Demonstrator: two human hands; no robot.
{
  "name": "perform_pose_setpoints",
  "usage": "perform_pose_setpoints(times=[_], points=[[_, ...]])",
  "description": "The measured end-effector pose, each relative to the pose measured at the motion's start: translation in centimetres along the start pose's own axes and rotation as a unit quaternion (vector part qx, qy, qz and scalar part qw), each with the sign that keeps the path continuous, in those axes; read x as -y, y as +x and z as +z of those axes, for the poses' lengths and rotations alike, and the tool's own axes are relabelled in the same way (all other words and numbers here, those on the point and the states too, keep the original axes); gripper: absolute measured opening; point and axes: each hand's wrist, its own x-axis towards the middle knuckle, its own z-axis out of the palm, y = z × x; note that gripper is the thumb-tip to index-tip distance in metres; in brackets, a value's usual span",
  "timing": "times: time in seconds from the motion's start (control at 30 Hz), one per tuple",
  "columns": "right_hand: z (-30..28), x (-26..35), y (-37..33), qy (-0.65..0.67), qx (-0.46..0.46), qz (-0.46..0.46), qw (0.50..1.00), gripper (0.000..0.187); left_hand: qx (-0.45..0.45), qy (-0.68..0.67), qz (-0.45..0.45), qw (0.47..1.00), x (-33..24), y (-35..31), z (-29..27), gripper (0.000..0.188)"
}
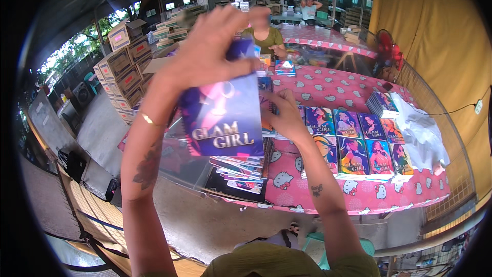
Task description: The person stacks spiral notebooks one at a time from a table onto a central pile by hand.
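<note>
My left hand (pixel 212 46), blurred by motion, is raised and closed on the upper part of a purple notebook (pixel 223 115) with an illustrated cover. The notebook hangs tilted in front of me, hiding part of the table. Just right of it, my right hand (pixel 284 115) has bent fingers at a row of notebooks; its fingertips are partly hidden, and what they pinch is unclear. Below the held notebook lies a pile of notebooks (pixel 238 174) on a black board (pixel 225 191). To the right, colourful notebooks (pixel 352 156) stand in two rows of stacks.
A pink patterned cloth covers the table (pixel 287 174). Further right are another notebook stack (pixel 382 103) and white fabric (pixel 423 133). Across the table sits a person (pixel 266 36). Cardboard boxes (pixel 120 72) rise at left; a red fan (pixel 388 46) stands at right. A green stool (pixel 318 249) is near me.
</note>
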Motion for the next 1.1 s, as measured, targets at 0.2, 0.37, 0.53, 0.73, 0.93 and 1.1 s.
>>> perform_pose_setpoints(times=[0.2,0.37,0.53,0.73,0.93,1.1], points=[[0.7,-2.0,-1.0,0.089,-0.096,-0.003,0.991,0.047,0.346,-0.076,-0.232,0.906,0.4,-6.2,10.9,0.082],[1.2,-1.4,-1.4,0.169,-0.093,-0.026,0.981,0.049,0.387,-0.093,-0.240,0.885,7.0,-5.6,13.7,0.084],[-8.7,-7.6,-8.6,0.022,-0.193,-0.021,0.981,0.051,0.026,-0.330,-0.258,0.908,-3.5,0.0,8.0,0.059],[-23.4,-32.1,-24.7,-0.336,-0.203,0.293,0.872,0.061,0.117,-0.521,-0.055,0.844,-30.9,-0.1,26.5,0.069],[-32.8,-40.0,-31.8,-0.441,-0.008,0.363,0.821,0.056,0.091,-0.291,0.021,0.952,-43.7,2.7,51.5,0.054],[-42.9,-41.1,-35.9,-0.436,-0.046,0.250,0.863,0.026,0.074,-0.427,0.086,0.897,-45.8,7.9,49.6,0.034]])
